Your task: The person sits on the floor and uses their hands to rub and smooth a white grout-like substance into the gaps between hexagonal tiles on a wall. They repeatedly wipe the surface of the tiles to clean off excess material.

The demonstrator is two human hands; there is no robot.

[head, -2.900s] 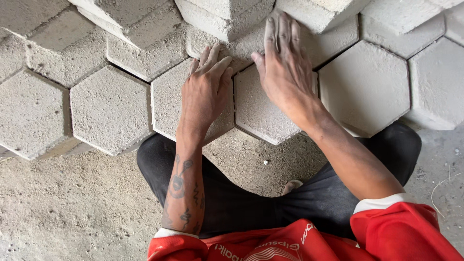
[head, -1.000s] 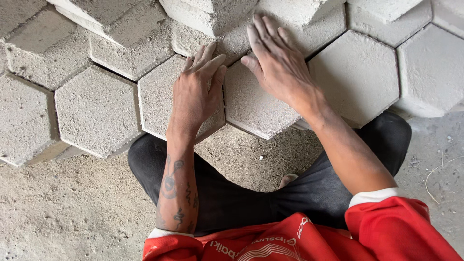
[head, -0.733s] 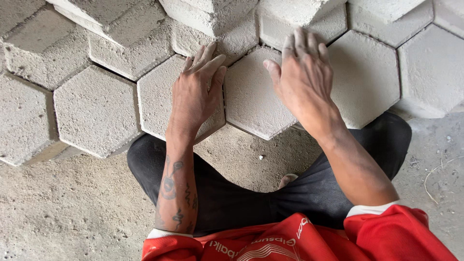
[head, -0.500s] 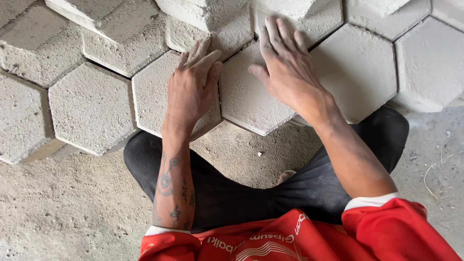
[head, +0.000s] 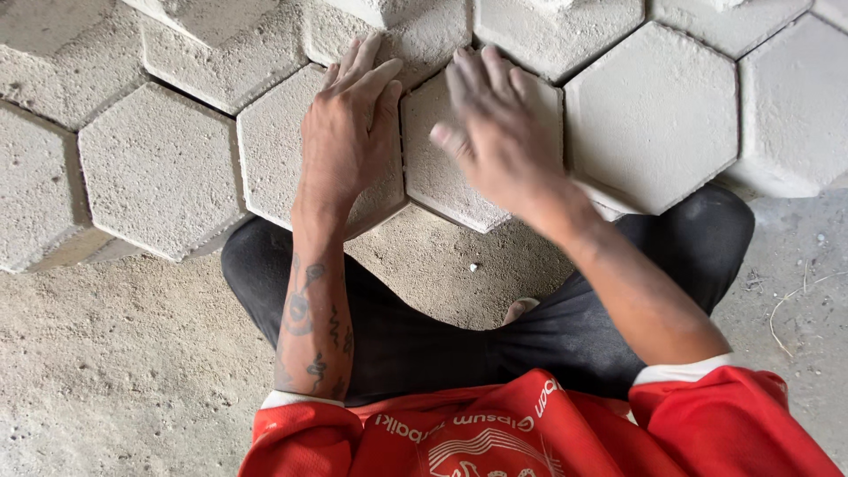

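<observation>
My left hand [head: 349, 132] lies flat, fingers together, on a grey hexagonal concrete paver [head: 269, 155] in the front row. My right hand [head: 495, 132] is blurred and hovers with spread fingers over the neighbouring hexagonal paver [head: 442, 181], just to the right. Both hands hold nothing. The two pavers sit edge to edge with a narrow dark gap between them.
More hexagonal pavers lie at left [head: 159, 172] and right [head: 654, 115], and a higher layer of blocks [head: 221, 44] runs along the top. Bare sandy ground [head: 115, 371] stretches in front. My dark-trousered knees [head: 698, 230] rest against the pavers' front edge.
My right hand has been sliding and patting over the middle paver and is now blurred in motion. My left hand has stayed pressed on its paver. The camera has drifted slightly.
</observation>
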